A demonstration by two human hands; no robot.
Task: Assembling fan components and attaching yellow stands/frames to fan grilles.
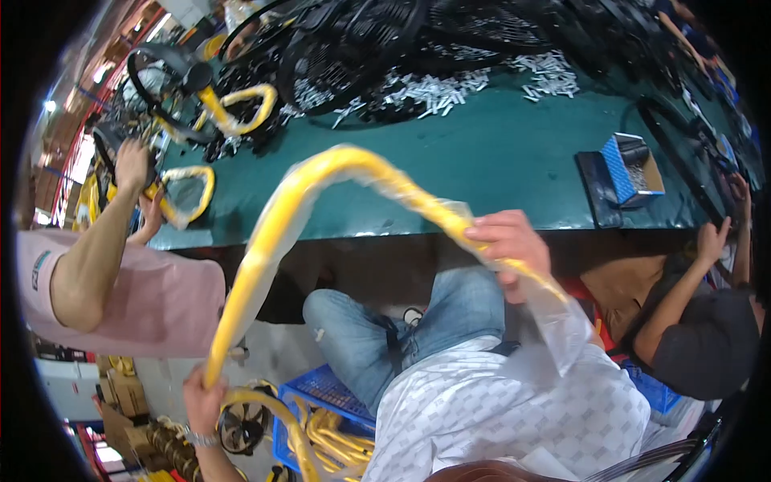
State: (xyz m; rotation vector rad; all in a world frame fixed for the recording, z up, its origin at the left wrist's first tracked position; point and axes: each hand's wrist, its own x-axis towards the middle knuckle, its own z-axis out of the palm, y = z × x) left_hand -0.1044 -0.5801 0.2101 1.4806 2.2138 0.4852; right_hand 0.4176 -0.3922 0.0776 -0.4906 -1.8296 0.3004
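A bent yellow tube (269,229), partly wrapped in clear plastic film (554,337), is held up in front of me, between my lap and the table. My left hand (202,402), with a metal watch band at its wrist, is closed round the tube's lower left end. Farther up on the right, my right hand (512,249) grips the other arm of the tube through the film, which hangs loose past the fingers. Just right of my left hand, another yellow tube (281,410) curves down over a blue crate (333,384) with several yellow tubes in it.
The green table (361,197) carries black fan-like wheel parts (345,60), heaps of small silver pieces (438,92) and a blue box (632,169) of small parts. A co-worker in pink (136,297) handles yellow-framed parts at left; another person (699,337) works at right.
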